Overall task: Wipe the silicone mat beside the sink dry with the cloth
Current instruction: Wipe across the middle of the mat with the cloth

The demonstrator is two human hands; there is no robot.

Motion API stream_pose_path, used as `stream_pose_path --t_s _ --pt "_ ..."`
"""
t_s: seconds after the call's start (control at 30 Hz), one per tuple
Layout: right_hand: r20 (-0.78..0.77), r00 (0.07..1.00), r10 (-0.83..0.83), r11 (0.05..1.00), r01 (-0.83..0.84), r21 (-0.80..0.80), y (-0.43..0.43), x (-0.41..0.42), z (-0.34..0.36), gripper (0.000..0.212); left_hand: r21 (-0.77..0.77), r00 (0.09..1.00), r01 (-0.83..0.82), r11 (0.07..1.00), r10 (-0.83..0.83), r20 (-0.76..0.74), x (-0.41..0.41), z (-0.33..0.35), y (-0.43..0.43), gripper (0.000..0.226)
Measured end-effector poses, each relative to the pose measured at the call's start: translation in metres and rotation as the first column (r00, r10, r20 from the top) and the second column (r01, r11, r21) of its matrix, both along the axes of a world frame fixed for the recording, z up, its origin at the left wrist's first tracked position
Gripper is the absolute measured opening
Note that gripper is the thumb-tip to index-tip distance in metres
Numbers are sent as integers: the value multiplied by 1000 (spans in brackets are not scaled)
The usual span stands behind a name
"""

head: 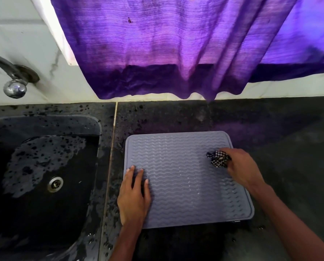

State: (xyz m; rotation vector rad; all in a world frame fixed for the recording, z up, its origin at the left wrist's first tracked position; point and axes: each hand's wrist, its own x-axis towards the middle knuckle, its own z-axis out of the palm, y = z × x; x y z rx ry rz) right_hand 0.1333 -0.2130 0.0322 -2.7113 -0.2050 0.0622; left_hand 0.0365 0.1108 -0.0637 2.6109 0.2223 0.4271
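A grey silicone mat (181, 176) with wavy ridges lies flat on the dark countertop, just right of the sink. Small water drops glint near its middle and lower part. My left hand (133, 196) rests flat on the mat's left edge, fingers spread, holding nothing. My right hand (238, 166) is closed around a bunched black-and-white checked cloth (218, 158), which presses on the mat near its upper right side.
A black sink (25, 213) with a metal drain (55, 184) fills the left side, wet and spotted. A chrome tap (14, 85) sticks out of the white wall above it. A purple curtain (176, 44) hangs over the counter's back edge. Dark countertop (289, 147) extends to the right.
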Motion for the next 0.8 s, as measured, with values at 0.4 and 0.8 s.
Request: stream_pose_path --t_s 0.4,0.8 --pt "6 982 190 982 -190 -7 -3 8 -20 49 -12 999 -33 999 33 -3 1 1 -1 41" --pt "59 945 322 945 -325 35 90 2 -34 49 -52 999 -35 998 34 -20 1 8 -3 41"
